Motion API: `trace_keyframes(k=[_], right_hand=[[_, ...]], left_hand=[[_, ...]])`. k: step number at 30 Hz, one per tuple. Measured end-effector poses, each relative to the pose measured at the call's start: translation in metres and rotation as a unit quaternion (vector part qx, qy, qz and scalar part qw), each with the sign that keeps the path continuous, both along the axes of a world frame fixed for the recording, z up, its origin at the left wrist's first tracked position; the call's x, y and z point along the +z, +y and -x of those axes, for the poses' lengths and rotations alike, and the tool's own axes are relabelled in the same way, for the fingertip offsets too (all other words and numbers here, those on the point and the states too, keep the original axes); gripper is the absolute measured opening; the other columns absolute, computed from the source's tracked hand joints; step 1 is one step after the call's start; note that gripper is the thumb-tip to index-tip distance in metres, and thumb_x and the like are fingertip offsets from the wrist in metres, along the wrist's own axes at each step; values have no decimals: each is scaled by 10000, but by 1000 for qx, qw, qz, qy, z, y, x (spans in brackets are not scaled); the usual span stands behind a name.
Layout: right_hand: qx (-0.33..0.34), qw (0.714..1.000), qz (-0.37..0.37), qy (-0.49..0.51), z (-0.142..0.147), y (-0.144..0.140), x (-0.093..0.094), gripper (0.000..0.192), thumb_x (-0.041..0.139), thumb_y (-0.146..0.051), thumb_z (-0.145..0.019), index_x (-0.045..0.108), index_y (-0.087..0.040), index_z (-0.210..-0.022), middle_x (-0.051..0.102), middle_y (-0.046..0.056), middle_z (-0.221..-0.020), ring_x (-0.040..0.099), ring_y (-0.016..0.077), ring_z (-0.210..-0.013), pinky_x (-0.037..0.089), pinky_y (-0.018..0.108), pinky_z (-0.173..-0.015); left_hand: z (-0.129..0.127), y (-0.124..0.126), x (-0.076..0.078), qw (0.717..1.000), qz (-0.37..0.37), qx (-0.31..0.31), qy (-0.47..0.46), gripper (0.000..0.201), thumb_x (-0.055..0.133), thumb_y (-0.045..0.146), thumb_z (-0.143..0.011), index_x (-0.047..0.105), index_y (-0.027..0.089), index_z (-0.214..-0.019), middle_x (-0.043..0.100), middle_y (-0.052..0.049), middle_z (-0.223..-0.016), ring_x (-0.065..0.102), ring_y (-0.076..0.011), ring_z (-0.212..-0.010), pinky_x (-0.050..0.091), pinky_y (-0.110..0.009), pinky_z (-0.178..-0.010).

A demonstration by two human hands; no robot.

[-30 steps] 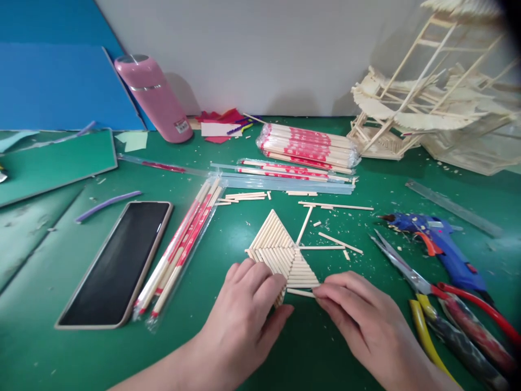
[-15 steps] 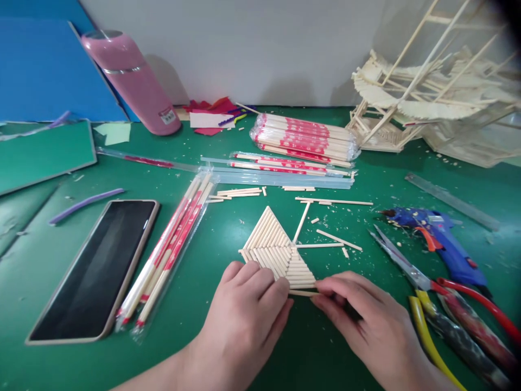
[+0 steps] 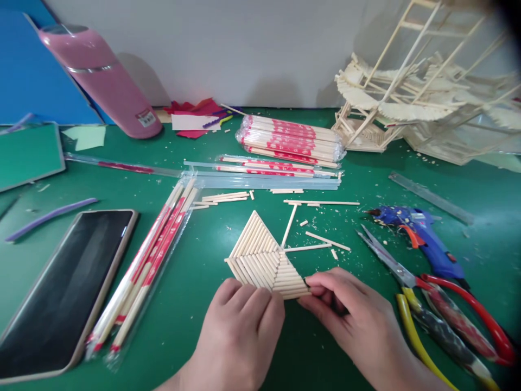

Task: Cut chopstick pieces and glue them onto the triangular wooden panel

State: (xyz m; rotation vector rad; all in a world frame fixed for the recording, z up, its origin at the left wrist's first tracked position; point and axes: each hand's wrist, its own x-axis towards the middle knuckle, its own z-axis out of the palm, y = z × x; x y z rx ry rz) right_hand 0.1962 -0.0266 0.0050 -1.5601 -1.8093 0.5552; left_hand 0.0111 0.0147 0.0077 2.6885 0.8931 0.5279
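Left hand (image 3: 240, 320): palm down, my fingers together and curled over the near edge of the stick panel (image 3: 264, 258), pressing it flat on the green mat (image 3: 203, 304). Right hand (image 3: 345, 309): my thumb and forefinger pinching the panel's right near corner, the other fingers folded under. Panel lies mid-mat, directly ahead of both hands; scissors (image 3: 411, 279) and glue gun (image 3: 419, 239) lie to its right
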Motion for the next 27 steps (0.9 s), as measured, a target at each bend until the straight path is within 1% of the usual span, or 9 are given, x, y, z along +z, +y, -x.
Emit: trace_keyframes(k=[4,8,12,16,27], right_hand=[[-3,1000,1,-5,1,1,1,192,573,-134,-790,534,-223,-956,576,-8,-789,515,70,-574,466,168,-520],[-15,1000,-14,-23,-1,-4,3,230,579,-119,-772,531,-185,-988,554,19,-821,497,75,-579,471,184,-522],[-26,997,-36,-64,-4,-8,5,175,571,-120,-770,570,-180,-934,553,36,-812,545,107,-657,487,214,-578],[-13,998,-22,-61,-4,-8,7,128,532,-103,-783,602,-190,-845,549,27,-741,554,122,-647,482,238,-574],[-12,998,-24,-53,-4,-8,1,152,534,-99,-778,605,-183,-882,565,36,-749,559,138,-658,483,271,-581]], left_hand=[[1,-2,-4,999,6,24,-45,180,422,69,-796,542,157,-696,522,-15,-582,412,-146,-512,268,-297,-534],[0,-2,-3,999,9,21,-49,165,438,69,-789,540,148,-686,521,-19,-587,408,-150,-514,285,-295,-521],[-2,-1,1,998,1,30,-55,145,453,57,-773,556,143,-715,527,-20,-589,408,-153,-513,299,-295,-510],[-1,-1,0,998,4,24,-55,152,456,53,-764,556,146,-698,524,-18,-578,409,-149,-504,309,-291,-502],[-5,2,0,998,-27,36,-33,163,456,74,-790,572,154,-708,536,-9,-558,442,-154,-490,329,-291,-488]])
